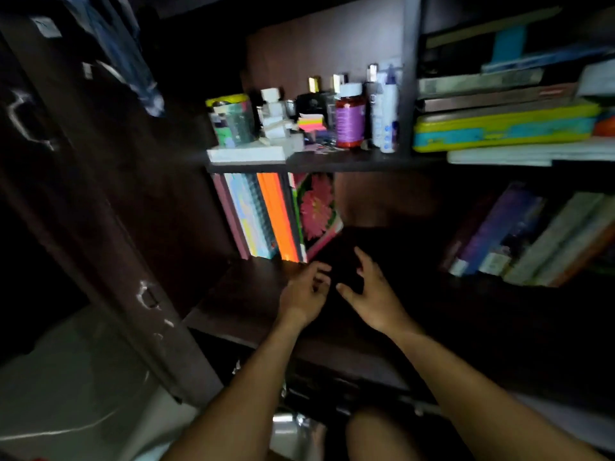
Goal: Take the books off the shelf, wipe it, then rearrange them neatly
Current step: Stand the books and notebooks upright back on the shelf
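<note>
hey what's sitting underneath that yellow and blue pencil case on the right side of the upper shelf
The yellow and blue pencil case lies flat on a stack of white books or papers resting on the shelf board. More flat books are piled on top. Their titles are too blurred to read.

Two hands, five upright books lower left, four leaning books right

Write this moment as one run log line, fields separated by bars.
stage: reaching for books | left hand: open, empty | right hand: open, empty | upright books: on lower shelf
</note>
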